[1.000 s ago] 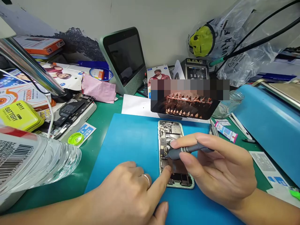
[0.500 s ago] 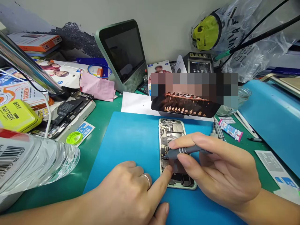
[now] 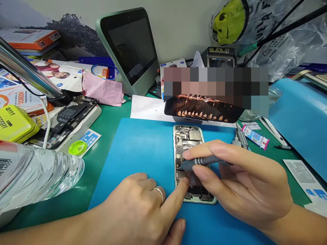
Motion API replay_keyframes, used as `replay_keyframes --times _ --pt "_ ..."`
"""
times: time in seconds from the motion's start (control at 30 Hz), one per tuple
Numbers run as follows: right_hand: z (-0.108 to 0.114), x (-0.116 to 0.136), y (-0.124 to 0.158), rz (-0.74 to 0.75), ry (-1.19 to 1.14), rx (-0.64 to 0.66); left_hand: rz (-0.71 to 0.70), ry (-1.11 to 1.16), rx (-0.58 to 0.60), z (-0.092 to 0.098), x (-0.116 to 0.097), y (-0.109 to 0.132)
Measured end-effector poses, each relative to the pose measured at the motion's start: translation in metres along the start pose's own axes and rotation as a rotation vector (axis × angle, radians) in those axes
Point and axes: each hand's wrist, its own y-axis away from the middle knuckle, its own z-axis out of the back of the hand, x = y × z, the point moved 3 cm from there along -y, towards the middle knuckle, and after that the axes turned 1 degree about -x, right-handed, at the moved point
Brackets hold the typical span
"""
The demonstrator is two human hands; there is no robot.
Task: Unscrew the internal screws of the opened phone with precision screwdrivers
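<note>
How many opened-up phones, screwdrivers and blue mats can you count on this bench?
Opened phones: 2, one under the hands and one at left
Grey screwdrivers: 1, in the right hand
Blue mats: 2
Total: 5

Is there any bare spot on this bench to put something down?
Yes: the blue rubber mat is bare between its left edge and the opened green-framed phone. Left is crowded: clear plastic bottle, dismantled black phone, yellow battery box.

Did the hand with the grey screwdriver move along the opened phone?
No. The right hand keeps the screwdriver tip at the same spot on the phone.
</note>
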Motion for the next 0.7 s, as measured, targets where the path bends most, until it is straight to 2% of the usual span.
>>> replay_keyframes --times 0.23,0.47,0.7 --pt "0.0016 0.0044 -0.0034 0.056 -0.012 0.095 -0.001 0.024 -0.010 0.0005 -0.0009 0.0007" --pt "0.0008 0.0040 -0.0058 0.125 0.027 -0.003 0.022 0.022 -0.026 -0.0001 -0.0009 0.0012" --pt "0.0002 0.0062 -0.0061 0.133 -0.012 0.069 -0.001 -0.021 -0.090 -0.0041 -0.0004 0.0012"
